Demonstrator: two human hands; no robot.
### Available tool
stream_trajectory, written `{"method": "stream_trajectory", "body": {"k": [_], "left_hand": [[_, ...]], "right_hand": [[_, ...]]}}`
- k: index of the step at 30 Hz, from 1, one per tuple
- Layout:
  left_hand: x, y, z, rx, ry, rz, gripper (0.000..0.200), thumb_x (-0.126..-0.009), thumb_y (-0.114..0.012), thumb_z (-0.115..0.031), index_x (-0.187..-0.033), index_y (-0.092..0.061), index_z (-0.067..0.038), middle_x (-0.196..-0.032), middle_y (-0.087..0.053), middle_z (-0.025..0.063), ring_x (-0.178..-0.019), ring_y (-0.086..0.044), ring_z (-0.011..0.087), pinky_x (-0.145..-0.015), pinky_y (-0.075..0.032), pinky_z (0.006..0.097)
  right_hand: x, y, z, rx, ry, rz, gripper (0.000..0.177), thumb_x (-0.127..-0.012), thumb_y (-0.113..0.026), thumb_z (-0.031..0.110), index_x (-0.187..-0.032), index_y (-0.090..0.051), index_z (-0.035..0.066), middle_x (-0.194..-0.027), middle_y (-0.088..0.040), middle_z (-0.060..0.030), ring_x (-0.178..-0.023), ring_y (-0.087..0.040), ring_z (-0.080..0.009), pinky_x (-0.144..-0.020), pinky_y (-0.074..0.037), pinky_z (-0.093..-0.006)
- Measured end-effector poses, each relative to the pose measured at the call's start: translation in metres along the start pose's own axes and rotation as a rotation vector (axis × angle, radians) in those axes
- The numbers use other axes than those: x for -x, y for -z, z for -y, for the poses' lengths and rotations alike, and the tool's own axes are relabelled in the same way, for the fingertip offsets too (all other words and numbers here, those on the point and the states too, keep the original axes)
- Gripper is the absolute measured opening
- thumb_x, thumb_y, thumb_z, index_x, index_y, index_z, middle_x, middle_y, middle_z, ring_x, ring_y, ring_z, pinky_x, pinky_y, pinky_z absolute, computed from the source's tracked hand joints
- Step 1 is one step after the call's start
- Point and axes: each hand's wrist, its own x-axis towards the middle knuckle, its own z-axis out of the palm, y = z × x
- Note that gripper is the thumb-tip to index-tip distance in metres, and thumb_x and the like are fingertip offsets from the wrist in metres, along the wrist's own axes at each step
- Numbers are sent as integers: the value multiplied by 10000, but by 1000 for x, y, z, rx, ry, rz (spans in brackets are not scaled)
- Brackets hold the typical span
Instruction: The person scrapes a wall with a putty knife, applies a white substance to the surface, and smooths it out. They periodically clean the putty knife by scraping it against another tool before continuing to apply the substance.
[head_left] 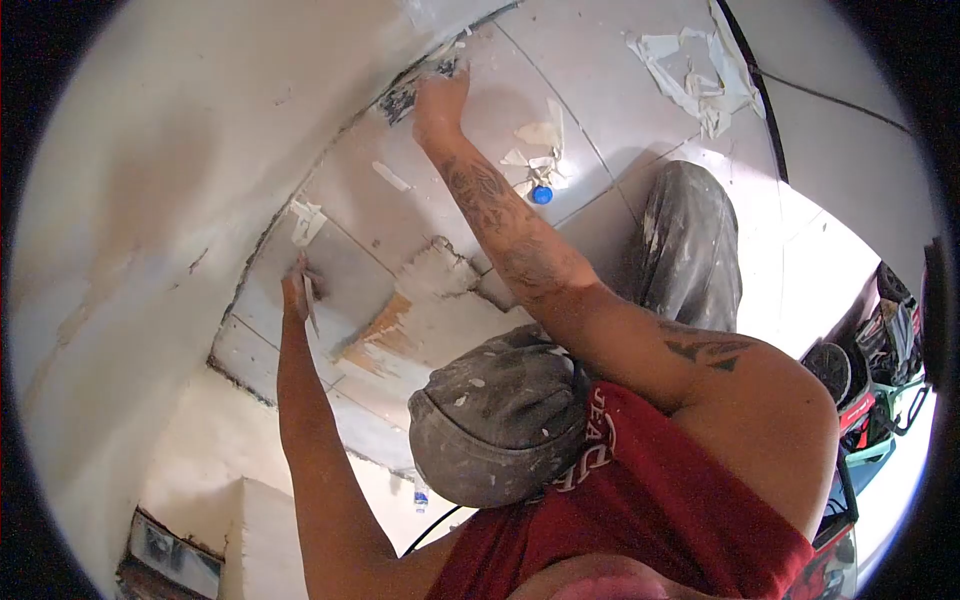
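Observation:
My left hand (298, 287) is low over the floor tiles near the wall, its fingers closed around a thin pale strip (311, 306) that looks like paper or tape. A torn white piece (307, 222) lies on the tile just beyond it. Further along the same edge, my right hand (440, 98) is closed and pressed down where the floor meets the wall. Beside its fingers is a dark, mottled patch (398, 102); whatever the fingers hold is hidden.
Torn paper scraps (541, 135) and a blue cap (541, 194) lie on the tiles. A ragged paper sheet (690, 85) is near a black cable (765, 90). Torn cardboard (385, 330) lies between my knees and the wall. Tools and bags (880, 350) stand at right, a small bottle (420, 495) below.

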Motion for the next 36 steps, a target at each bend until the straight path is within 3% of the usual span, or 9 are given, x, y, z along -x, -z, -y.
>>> {"method": "stream_trajectory", "body": {"k": [7,10,13,16,22,24,28,30,36], "left_hand": [[-1,3,4,-61,17,8,647,-774,-497,-626,-569,-530,-14,-490,-499,88,-407,-512,193,-380,-456,325],[1,1,1,-91,10,-15,650,-777,-493,-625,-561,-529,-13,-488,-499,93,-406,-514,194,-369,-455,325],[2,2,1,-91,-13,-6,636,-788,-493,-605,-561,-532,-13,-485,-498,94,-403,-511,196,-380,-453,326],[1,3,3,-23,-45,37,608,-791,-508,-582,-575,-539,-15,-494,-504,93,-404,-509,197,-394,-446,328],[-9,7,10,10,-13,9,553,-792,-534,-552,-614,-545,-29,-508,-505,76,-414,-506,186,-403,-437,323],[-16,11,15,9,1,27,550,-798,-529,-549,-620,-549,-29,-505,-502,73,-416,-505,181,-406,-439,323],[-15,13,19,36,32,40,559,-794,-526,-561,-622,-550,-30,-506,-502,72,-422,-501,177,-412,-445,329],[-11,11,15,-35,14,1,562,-786,-530,-569,-632,-545,-29,-521,-508,76,-429,-505,182,-404,-447,331],[3,3,-1,-32,-11,-14,569,-775,-532,-575,-674,-536,-15,-563,-517,87,-447,-522,204,-382,-466,346]], "right_hand": [[9,-26,12,812,414,-54,561,-672,-474,-24,-1196,-294,-116,-1035,-452,-217,-1006,-424,-347,-925,-316,-441],[35,-35,11,852,454,-50,635,-673,-498,-1,-1243,-246,-120,-1186,-349,-301,-1164,-290,-430,-1027,-191,-462],[60,-42,33,709,289,103,695,-669,-516,-7,-1279,-202,-110,-1271,-265,-313,-1226,-212,-449,-1058,-142,-461],[89,-56,31,805,408,104,710,-670,-510,-31,-1295,-181,-99,-1268,-257,-303,-1227,-210,-442,-1050,-158,-470],[115,-20,56,528,322,440,681,-695,-506,-44,-1303,-202,-88,-1251,-302,-266,-1205,-267,-416,-1041,-192,-444],[100,0,31,415,248,278,654,-704,-511,-35,-1292,-229,-87,-1231,-337,-243,-1182,-315,-376,-1031,-223,-415],[32,14,7,597,433,-87,576,-691,-480,-55,-1239,-302,-79,-1136,-417,-176,-1054,-414,-264,-963,-302,-321],[12,8,19,341,286,-12,560,-674,-456,-76,-1217,-318,-79,-1119,-425,-163,-1022,-419,-249,-945,-307,-296],[2,-18,22,381,230,29,556,-659,-439,-83,-1204,-327,-80,-1131,-407,-178,-1029,-403,-260,-950,-289,-285]]}}
